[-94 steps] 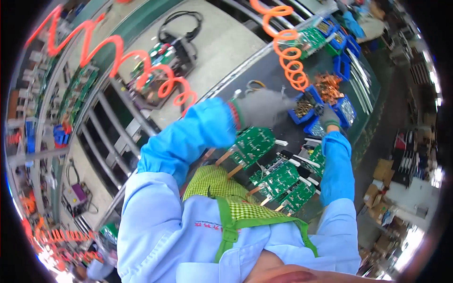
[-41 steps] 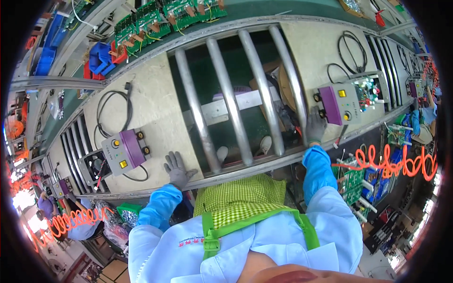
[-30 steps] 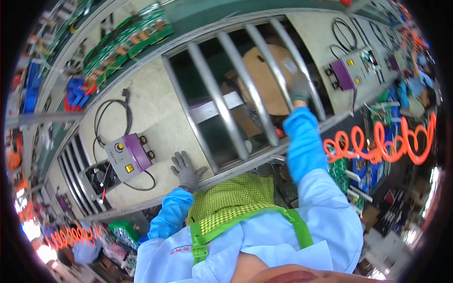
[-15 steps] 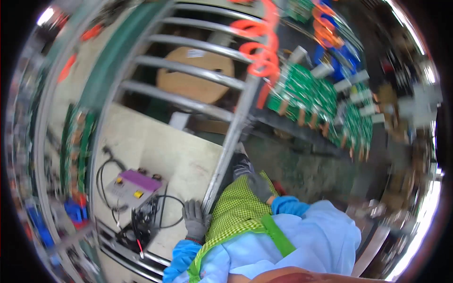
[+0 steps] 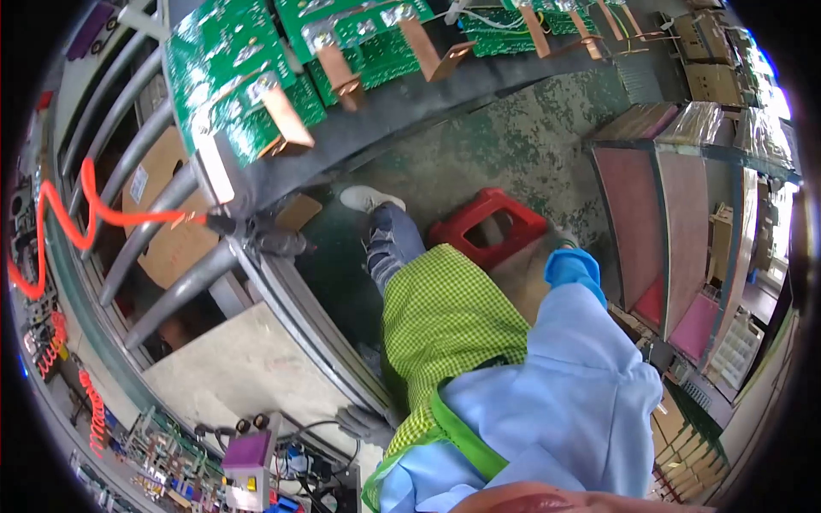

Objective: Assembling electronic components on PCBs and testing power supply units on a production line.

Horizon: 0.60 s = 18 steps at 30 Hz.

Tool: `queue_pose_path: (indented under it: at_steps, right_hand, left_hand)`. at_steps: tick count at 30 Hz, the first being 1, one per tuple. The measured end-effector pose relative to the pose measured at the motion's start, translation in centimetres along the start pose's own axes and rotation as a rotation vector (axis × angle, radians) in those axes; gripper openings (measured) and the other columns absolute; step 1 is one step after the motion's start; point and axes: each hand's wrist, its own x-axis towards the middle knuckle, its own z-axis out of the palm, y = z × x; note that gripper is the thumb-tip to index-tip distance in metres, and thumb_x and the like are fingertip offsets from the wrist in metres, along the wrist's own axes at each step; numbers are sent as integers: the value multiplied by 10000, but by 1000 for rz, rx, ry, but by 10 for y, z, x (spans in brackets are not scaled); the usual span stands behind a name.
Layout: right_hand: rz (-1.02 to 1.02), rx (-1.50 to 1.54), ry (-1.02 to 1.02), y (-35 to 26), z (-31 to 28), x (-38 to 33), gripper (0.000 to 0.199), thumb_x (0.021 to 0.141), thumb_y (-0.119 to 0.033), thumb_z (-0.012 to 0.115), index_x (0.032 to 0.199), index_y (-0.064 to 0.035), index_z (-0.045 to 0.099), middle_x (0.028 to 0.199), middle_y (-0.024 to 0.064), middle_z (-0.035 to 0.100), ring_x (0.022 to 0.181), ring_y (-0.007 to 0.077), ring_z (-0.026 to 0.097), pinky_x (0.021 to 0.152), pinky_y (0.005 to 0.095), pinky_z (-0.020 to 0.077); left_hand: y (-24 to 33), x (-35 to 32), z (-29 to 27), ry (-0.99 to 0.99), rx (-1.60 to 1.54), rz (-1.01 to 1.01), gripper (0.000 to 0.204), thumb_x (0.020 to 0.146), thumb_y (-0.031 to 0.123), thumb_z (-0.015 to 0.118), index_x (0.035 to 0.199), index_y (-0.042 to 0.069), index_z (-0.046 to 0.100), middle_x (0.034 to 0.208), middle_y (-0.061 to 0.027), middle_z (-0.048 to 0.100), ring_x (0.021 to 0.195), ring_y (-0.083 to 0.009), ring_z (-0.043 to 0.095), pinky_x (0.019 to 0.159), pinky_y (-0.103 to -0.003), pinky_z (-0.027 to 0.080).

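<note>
My left hand [image 5: 366, 425], in a grey glove, lies at the edge of the pale board [image 5: 248, 363], fingers stretched out and holding nothing. Close by it are a black cable [image 5: 321, 425] and a grey box with a purple top [image 5: 248, 453]. My right arm reaches out to the right, ending in a bright blue cuff [image 5: 575, 272]. Only a sliver of my right hand [image 5: 562, 238] shows past that cuff, its fingers hidden. It is nearest to a red plastic stool [image 5: 526, 224] on the floor; whether it touches the stool I cannot tell.
Green circuit boards [image 5: 227, 60] with copper strips line the dark bench ahead. An orange coiled air hose [image 5: 90, 209] crosses the metal rollers [image 5: 141, 222] at left. A shelf rack [image 5: 684, 214] stands to the right. My white shoe [image 5: 369, 198] is on the green floor.
My view has turned right, bringing the stool and rack into sight. My right hand has left my lap area and reached out to the right. My left hand stays at the board's edge.
</note>
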Motion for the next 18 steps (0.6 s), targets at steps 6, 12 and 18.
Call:
queue_pose_path:
  at_steps: [6, 12, 18]
  right_hand:
    - [-279, 31, -256, -11, -23, -44, 832, 854, -637, 478, 1445, -62, 368, 1430, 234, 428, 1336, 360, 415, 1093, 447, 329]
    - [-669, -56, -435, -82, 3, -128, 641, 908, -494, 500, 1377, -59, 472, 1355, 180, 518, 1285, 321, 469, 1064, 431, 361]
    - [-811, -70, -76, -110, -86, -41, 512, 935, -394, 481, 1356, -104, 505, 1301, 149, 557, 1255, 311, 484, 1074, 424, 353]
  left_hand:
    - [4, 14, 6, 137, 42, 28, 747, 934, 630, 295, 1347, 26, 445, 1319, -265, 492, 1257, -478, 445, 1033, -617, 316]
    - [18, 36, -18, 102, 35, 80, 764, 914, 613, 359, 1379, 9, 391, 1383, -254, 425, 1304, -465, 375, 1073, -621, 251]
    - [34, 39, -41, -62, -161, -44, 638, 909, 470, 460, 1345, 6, 425, 1371, -224, 437, 1317, -455, 345, 1099, -614, 195]
